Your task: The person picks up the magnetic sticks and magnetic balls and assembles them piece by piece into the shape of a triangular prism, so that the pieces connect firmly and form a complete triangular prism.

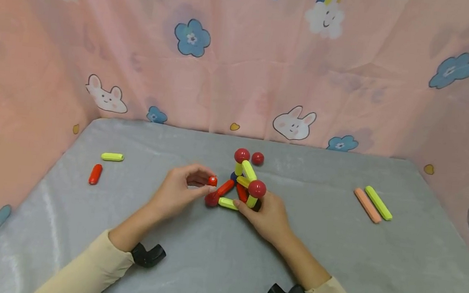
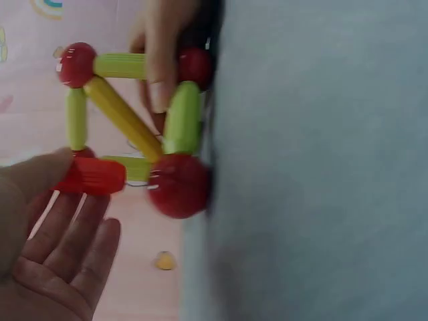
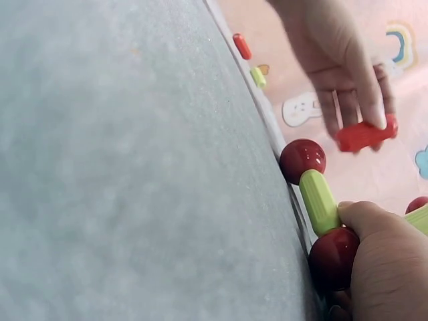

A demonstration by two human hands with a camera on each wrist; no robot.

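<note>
My left hand pinches a short red stick between thumb and fingers, above the near left corner of a frame of balls and sticks. That corner is a red ball resting on the cloth. A yellow-green stick runs from it to another red ball, where my right hand grips the frame, its thumb against the stick. Two upright sticks carry a red ball and a farther red ball, joined by a yellow-green stick. The right fingers are partly hidden behind the frame.
A loose red ball lies behind the frame. To the left are a yellow-green stick and a red stick. On the right lie an orange stick and a longer yellow-green stick. Behind the grey cloth hangs a pink curtain.
</note>
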